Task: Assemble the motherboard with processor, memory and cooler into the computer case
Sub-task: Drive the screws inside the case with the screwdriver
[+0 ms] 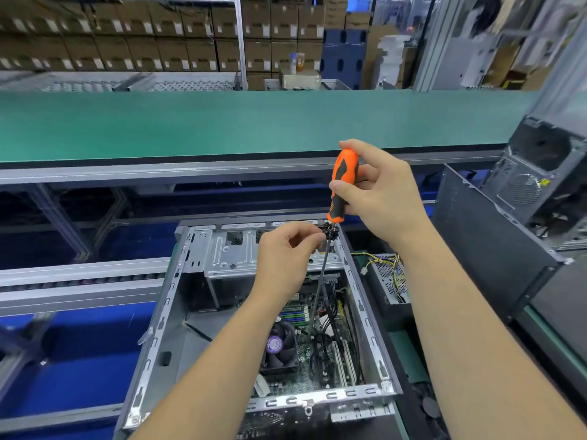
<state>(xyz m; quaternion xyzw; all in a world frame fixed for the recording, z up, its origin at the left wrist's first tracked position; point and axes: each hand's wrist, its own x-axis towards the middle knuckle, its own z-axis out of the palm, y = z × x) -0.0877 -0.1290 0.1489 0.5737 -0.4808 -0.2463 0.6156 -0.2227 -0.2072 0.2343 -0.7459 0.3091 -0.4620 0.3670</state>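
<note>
The right hand (pixel 381 198) is gripping the orange screwdriver (pixel 343 182); the left hand (pixel 286 252) is pinching screws clustered on its shaft. The motherboard (pixel 317 354) is sitting inside the open case (pixel 165 315). Risk: a dropped screw landing among the board's components.

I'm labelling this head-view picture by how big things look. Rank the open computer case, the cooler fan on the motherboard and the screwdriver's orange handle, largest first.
1. Computer case, by far the largest.
2. Cooler fan.
3. Screwdriver handle, in the right hand.
The fan and the handle look close, and the handle is nearer the camera, so their order is unsure.
</note>
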